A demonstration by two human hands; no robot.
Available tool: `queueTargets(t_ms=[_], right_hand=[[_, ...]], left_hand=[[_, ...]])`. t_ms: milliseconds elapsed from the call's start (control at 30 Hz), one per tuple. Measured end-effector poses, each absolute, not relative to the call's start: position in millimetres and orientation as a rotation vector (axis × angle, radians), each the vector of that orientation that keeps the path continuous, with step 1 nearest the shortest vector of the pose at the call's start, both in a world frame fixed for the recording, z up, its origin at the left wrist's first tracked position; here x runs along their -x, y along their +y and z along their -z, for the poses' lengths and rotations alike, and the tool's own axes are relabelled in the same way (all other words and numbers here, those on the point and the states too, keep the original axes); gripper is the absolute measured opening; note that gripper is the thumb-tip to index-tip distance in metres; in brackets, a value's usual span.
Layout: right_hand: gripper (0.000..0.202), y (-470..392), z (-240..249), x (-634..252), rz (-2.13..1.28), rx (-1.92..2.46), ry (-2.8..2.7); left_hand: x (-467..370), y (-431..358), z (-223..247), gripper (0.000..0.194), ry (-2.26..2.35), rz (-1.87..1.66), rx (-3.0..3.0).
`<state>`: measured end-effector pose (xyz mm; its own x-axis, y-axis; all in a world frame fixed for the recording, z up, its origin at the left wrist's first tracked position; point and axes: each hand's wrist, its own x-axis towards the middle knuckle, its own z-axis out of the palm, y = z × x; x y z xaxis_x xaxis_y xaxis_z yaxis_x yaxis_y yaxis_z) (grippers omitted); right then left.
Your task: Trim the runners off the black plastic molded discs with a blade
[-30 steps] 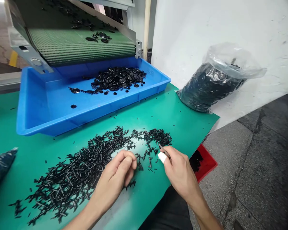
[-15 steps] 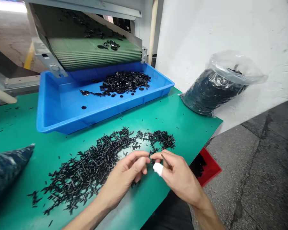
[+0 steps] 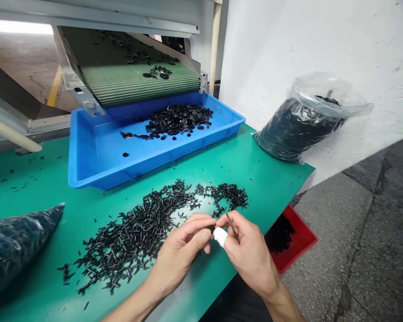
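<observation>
The 2 hands are held together at the fingertips above the green table [image 3: 272, 179]. A small black part [image 3: 211, 228], largely hidden, is pinched by the left hand [image 3: 183, 252] between thumb and index finger; whether it is also gripped by the right fingertips cannot be told. A thin rod [image 3: 233, 227] is held in the right hand [image 3: 251, 255], whose thumb is covered by a white wrap [image 3: 220, 236]. Beyond them, 2 heaps of black pieces [image 3: 137, 232] are spread. A faint mark [image 3: 218, 110] is seen inside the blue tray [image 3: 161, 167], too small to be read.
</observation>
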<state>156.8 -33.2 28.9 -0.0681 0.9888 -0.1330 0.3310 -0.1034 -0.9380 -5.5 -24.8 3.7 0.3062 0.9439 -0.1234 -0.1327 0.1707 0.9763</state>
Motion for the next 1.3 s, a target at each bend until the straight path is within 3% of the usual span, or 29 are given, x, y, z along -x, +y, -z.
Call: queueTargets(t_ms=[133,333,600,867,1100,1300], right_hand=[[0.013,-34.6,-28.0,-159.3,-1.06,1.481,-1.549],[0.047,-41.9,-25.8,-172.4,-0.854,1.298,-1.828],[0.036,-45.6,-24.0,-174.9,-0.761,1.47,-1.886],[0.047,-53.1,-22.5,-170.9,-0.458,1.445,-2.025],[0.039,-57.8,-30.1,-162.2,-0.365,1.406,-2.097],[0.032,-59.3,-28.9,-159.4,-0.208,1.432,-2.136]], left_hand=[[4.4,-25.1,-2.8,0.017,0.944,-0.955,-1.017],[3.2,-24.1,-0.4,0.021,0.919,-0.961,-0.776],[3.7,-23.2,-1.0,0.019,0.969,-0.998,-0.833],[9.4,-24.4,2.8,0.028,1.152,-0.977,-0.986],[8.0,-27.2,-3.1,0.013,1.172,-1.015,-1.139],[5.7,-29.4,-3.8,0.011,1.129,-1.044,-1.369]])
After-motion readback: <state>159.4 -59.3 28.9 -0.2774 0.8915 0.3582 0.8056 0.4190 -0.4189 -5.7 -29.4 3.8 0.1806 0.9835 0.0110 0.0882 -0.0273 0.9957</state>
